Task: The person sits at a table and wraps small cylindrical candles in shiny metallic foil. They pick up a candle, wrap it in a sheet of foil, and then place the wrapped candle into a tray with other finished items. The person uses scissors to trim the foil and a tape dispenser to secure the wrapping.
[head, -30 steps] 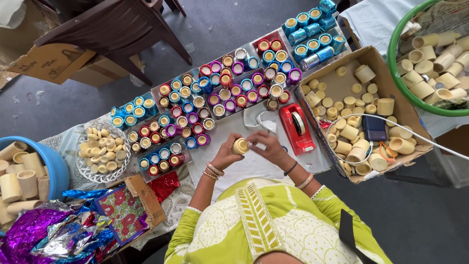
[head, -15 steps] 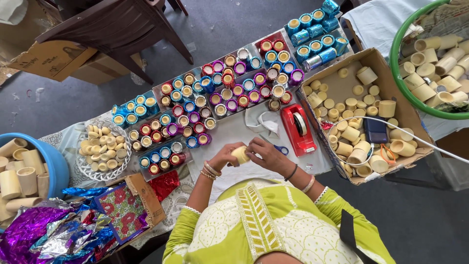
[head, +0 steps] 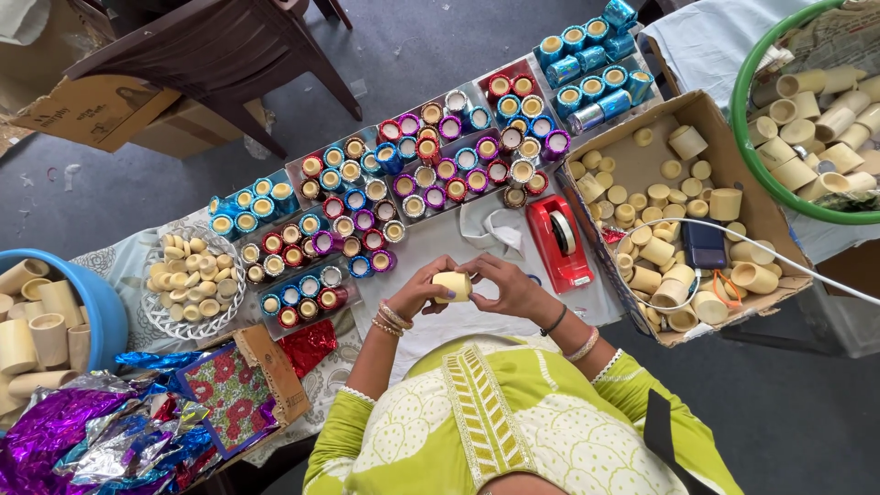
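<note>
Seen from above, a person in a lime-green embroidered top holds a small cream-coloured cylindrical cup (head: 451, 286) between both hands over the middle of a white-covered bench (head: 431, 240). The left hand (head: 420, 291) grips the cup from its left side with fingers curled around it; the right hand (head: 506, 284) closes on it from the right, fingertips touching its rim. Bangles ring both wrists.

Just beyond the hands stand rows of foil-wrapped cups in red, blue, purple and silver (head: 412, 174), packed side by side across the bench. A red tape dispenser (head: 561, 242) lies just to the right of the hands. Farther right, an open cardboard box (head: 770, 225) holds plain cream cups and lids, with a white cable trailing across it. On the left sit a clear round dish of cream lids (head: 192, 280), a blue tub of taller cream tubes (head: 103, 312) and crumpled sheets of shiny coloured foil (head: 82, 440). A green-rimmed basket (head: 744, 137) of cream cups fills the upper right corner.
</note>
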